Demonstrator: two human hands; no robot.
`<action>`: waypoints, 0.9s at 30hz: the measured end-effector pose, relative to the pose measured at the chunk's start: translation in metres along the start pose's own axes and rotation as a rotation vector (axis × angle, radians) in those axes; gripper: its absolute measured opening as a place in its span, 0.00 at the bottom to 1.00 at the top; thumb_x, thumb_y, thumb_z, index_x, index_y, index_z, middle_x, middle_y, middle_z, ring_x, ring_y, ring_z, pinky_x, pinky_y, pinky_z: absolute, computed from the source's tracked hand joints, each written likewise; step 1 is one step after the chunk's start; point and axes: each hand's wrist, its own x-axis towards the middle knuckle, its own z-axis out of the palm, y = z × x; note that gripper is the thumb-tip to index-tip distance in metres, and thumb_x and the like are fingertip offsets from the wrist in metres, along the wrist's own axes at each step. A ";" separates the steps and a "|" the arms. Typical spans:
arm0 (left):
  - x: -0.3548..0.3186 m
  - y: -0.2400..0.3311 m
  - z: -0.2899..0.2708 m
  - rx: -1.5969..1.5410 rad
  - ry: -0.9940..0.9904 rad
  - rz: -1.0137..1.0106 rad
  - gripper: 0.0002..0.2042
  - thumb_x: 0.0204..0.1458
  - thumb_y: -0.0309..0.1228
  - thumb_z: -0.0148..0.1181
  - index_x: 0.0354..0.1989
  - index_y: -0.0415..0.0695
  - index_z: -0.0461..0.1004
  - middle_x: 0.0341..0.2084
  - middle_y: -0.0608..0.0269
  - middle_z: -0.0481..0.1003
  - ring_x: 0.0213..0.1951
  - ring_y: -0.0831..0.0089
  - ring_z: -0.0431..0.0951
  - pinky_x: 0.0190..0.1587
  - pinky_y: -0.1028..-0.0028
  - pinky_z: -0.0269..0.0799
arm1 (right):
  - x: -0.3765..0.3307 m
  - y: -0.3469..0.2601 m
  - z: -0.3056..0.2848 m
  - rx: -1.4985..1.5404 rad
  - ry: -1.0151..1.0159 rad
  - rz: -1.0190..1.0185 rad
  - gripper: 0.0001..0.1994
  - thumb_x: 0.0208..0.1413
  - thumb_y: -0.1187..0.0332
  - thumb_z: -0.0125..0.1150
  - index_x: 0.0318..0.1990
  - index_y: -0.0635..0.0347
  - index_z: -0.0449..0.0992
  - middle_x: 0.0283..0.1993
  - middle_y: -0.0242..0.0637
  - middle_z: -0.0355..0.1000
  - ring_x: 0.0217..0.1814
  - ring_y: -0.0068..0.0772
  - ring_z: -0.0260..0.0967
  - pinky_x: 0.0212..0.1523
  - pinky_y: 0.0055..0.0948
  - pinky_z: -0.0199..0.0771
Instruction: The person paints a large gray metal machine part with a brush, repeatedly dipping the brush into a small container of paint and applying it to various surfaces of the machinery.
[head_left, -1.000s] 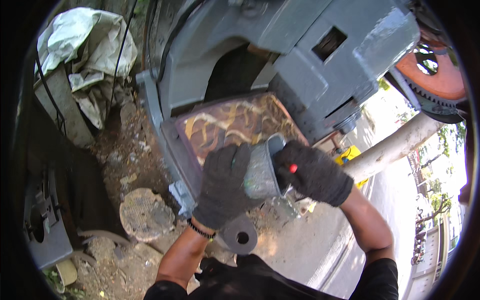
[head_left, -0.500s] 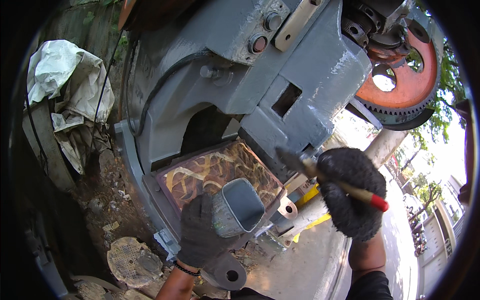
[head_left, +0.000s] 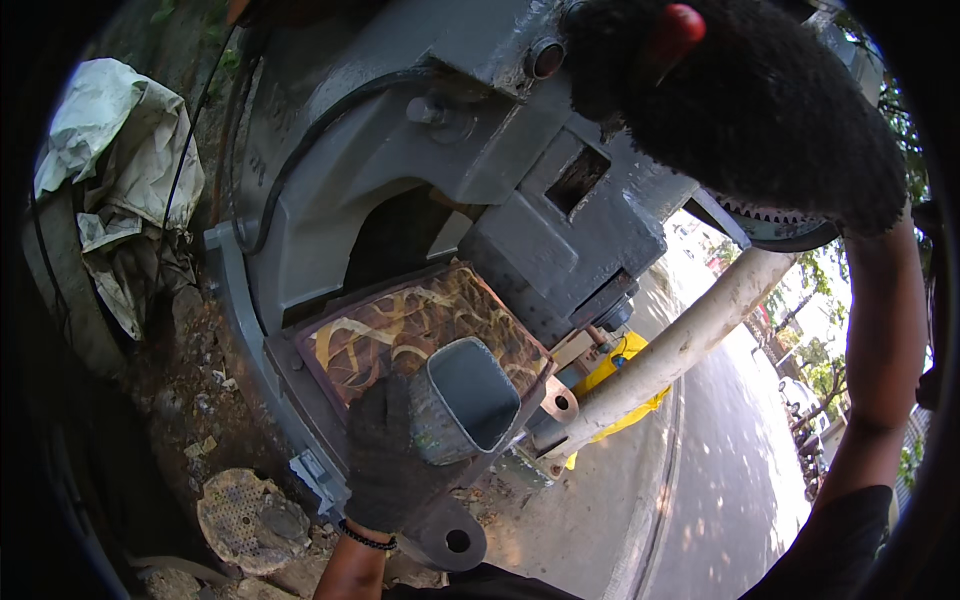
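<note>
My left hand [head_left: 388,460], in a dark glove with a beaded bracelet at the wrist, grips a paint-stained square-mouthed container [head_left: 432,420] with grey paint inside. The container is over a plate covered in brown patterned cloth [head_left: 400,325]; whether it rests there I cannot tell. Raised high at the upper right, my right hand [head_left: 750,110] wears a fuzzy black glove and is closed around a paintbrush [head_left: 676,36]. Only the red end of its handle shows; the bristles are hidden. Behind the hand is the large grey-painted machine [head_left: 510,240], with a square opening in its front.
A black cable [head_left: 300,160] curves down the machine's left side. Crumpled pale sheeting [head_left: 130,150] hangs at the far left. A round perforated lid [head_left: 240,520] lies on the littered ground. At right are a pale post [head_left: 690,325], yellow material [head_left: 615,375] and a road [head_left: 720,460].
My right hand has risen with the paintbrush from beside the machine's lower front to its upper part, covering much of the orange gear wheel. My left hand still holds the container.
</note>
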 end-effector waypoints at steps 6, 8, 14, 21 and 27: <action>-0.004 -0.007 -0.001 -0.051 -0.011 -0.026 0.62 0.31 0.55 0.85 0.72 0.32 0.56 0.60 0.37 0.65 0.60 0.39 0.67 0.62 0.44 0.67 | 0.015 0.002 0.000 0.100 -0.152 0.021 0.11 0.61 0.61 0.65 0.42 0.59 0.78 0.36 0.46 0.77 0.42 0.49 0.78 0.48 0.48 0.79; -0.006 -0.008 0.000 -0.023 -0.013 -0.007 0.64 0.31 0.56 0.84 0.73 0.33 0.54 0.61 0.37 0.64 0.60 0.39 0.67 0.62 0.43 0.66 | 0.019 -0.006 0.001 0.126 -0.184 0.051 0.11 0.61 0.62 0.64 0.42 0.60 0.78 0.36 0.47 0.77 0.42 0.49 0.79 0.48 0.48 0.79; -0.011 -0.010 0.000 -0.076 -0.095 -0.089 0.65 0.32 0.45 0.85 0.79 0.36 0.49 0.70 0.37 0.63 0.70 0.39 0.65 0.71 0.49 0.62 | 0.028 -0.001 0.014 0.010 -0.169 0.063 0.11 0.60 0.66 0.66 0.45 0.62 0.78 0.43 0.47 0.79 0.46 0.45 0.80 0.48 0.44 0.81; -0.019 -0.016 0.005 -0.007 -0.068 -0.064 0.64 0.31 0.43 0.85 0.77 0.31 0.51 0.70 0.35 0.62 0.69 0.37 0.64 0.71 0.49 0.62 | 0.036 0.003 0.006 0.075 -0.278 0.122 0.11 0.59 0.65 0.59 0.36 0.66 0.77 0.30 0.53 0.77 0.36 0.56 0.79 0.42 0.50 0.78; -0.022 -0.022 0.009 0.033 -0.062 -0.055 0.68 0.33 0.59 0.83 0.78 0.33 0.48 0.69 0.39 0.60 0.67 0.38 0.63 0.68 0.43 0.61 | 0.033 0.004 0.016 0.119 -0.117 -0.048 0.11 0.58 0.66 0.58 0.38 0.68 0.77 0.31 0.56 0.77 0.36 0.58 0.78 0.41 0.52 0.78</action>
